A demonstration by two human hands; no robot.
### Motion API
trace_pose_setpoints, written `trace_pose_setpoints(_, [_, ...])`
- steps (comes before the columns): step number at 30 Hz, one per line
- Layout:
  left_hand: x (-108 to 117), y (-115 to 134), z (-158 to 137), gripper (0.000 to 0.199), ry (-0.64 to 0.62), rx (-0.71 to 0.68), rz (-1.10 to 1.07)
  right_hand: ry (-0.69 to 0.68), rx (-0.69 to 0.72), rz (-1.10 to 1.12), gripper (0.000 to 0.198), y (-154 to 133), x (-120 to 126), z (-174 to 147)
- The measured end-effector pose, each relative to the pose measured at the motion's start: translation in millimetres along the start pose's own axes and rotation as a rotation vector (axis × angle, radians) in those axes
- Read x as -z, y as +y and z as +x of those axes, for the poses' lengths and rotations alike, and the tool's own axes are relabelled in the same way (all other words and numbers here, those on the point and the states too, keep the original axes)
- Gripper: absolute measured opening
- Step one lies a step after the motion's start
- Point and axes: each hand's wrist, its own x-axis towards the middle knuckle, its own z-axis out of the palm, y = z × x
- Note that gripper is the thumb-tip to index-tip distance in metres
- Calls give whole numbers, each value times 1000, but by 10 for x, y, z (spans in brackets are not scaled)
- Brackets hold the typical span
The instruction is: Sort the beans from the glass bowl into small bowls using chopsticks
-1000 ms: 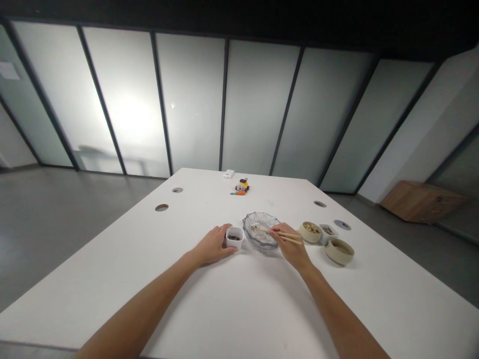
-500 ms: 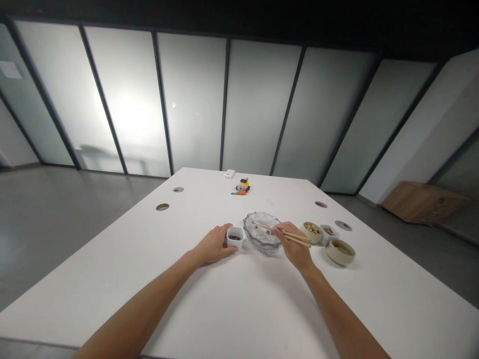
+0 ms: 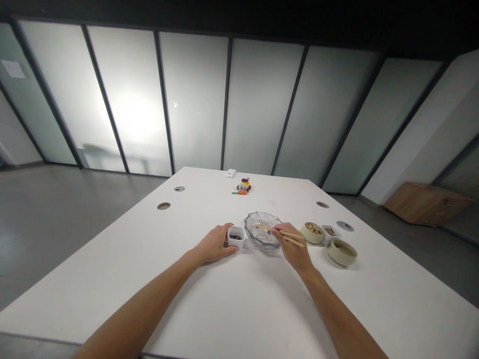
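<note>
My left hand (image 3: 215, 245) is curled round the left side of a small white square cup (image 3: 236, 244), which holds dark bits and stands on the white table. Just right of the cup sits a clear scalloped glass bowl (image 3: 263, 244). Over the bowl's right rim, my right hand (image 3: 294, 248) grips a pair of wooden chopsticks (image 3: 293, 238). Their tips reach down inside the bowl, near a small dark piece. Whether the tips pinch that piece is too small to tell.
Right of my right hand stand a beige bowl of pale nuts (image 3: 313, 233), a white dish (image 3: 331, 232) with brown pieces and another beige bowl (image 3: 342, 253). Farther back lie a yellow toy car (image 3: 244, 185), an orange toy carrot (image 3: 242, 192) and a white box (image 3: 231, 173). The tabletop has round holes.
The chopsticks have shifted slightly in my right hand, their tips still inside the glass bowl. My left hand stays on the white cup. The whole view has drifted a little.
</note>
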Motion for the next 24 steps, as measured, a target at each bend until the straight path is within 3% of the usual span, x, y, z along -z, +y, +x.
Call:
trace_pose_setpoints(6, [5, 19, 5, 71, -6, -2, 2, -31, -34, -13, 55, 147, -52, -39])
trace_pose_setpoints(15, [37, 52, -1, 71, -22, 20, -6, -60, -39, -25, 58, 139, -32, -32])
trace_pose_setpoints(24, [-3, -16, 16, 76, -9, 2, -9, 32, -45, -55, 58, 88, 40, 16])
